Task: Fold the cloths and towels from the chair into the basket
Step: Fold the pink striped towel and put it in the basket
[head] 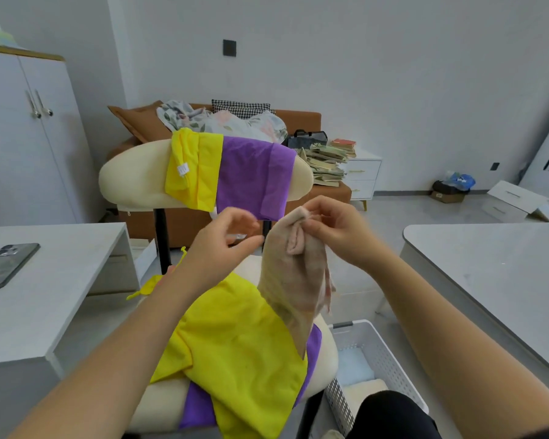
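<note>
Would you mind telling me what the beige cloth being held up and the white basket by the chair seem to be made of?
The beige cloth looks like a soft, slightly fuzzy towel fabric, matte, since it bunches and hangs limp from the right hand. The white basket appears to be rigid moulded plastic, judging by its smooth walls with regular rows of holes.

The pale beige hanging cloth [293,280] is motion-blurred, so its folds cannot be read. The white perforated plastic basket [382,359] is partly covered by a dark knee at the bottom edge. The dark smartphone [5,264] is cut by the left edge.
</note>
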